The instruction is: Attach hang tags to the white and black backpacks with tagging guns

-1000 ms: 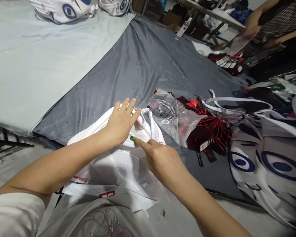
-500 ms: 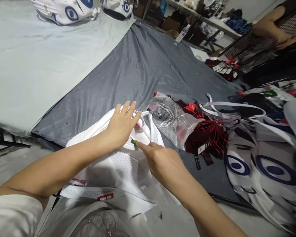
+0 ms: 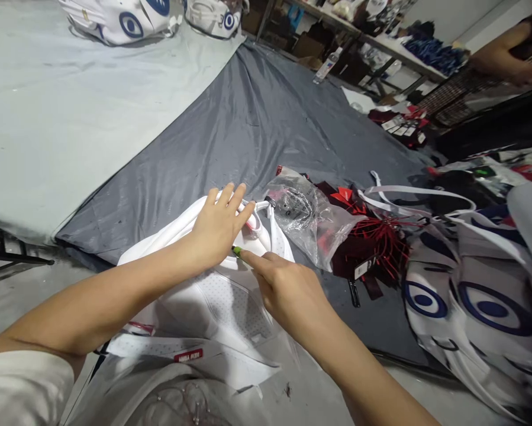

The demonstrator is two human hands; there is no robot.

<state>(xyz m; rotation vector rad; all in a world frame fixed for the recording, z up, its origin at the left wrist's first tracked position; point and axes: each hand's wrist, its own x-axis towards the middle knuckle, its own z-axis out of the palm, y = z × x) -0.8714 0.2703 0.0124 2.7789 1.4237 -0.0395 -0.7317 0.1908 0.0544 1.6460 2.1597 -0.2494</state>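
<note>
A white mesh backpack (image 3: pixel 221 302) lies at the near edge of the table, with a red label on its strap. My left hand (image 3: pixel 219 222) rests flat on its top, fingers stretched out and together. My right hand (image 3: pixel 283 284) is closed in a pinch on a small green-tipped tool (image 3: pixel 237 251), its tip touching the bag just below my left palm. What the tool is I cannot make out.
A clear plastic bag (image 3: pixel 308 216) and a heap of dark red hang tags (image 3: pixel 372 242) lie to the right. White bags with blue eye prints (image 3: pixel 474 307) pile up at right and at the far left. A grey cloth (image 3: pixel 257 124) covers the table. Another person's arm (image 3: pixel 505 56) shows top right.
Both hands stay on the white bag; my right hand's green tip has crept slightly left toward my left palm. The view has shifted a little.
</note>
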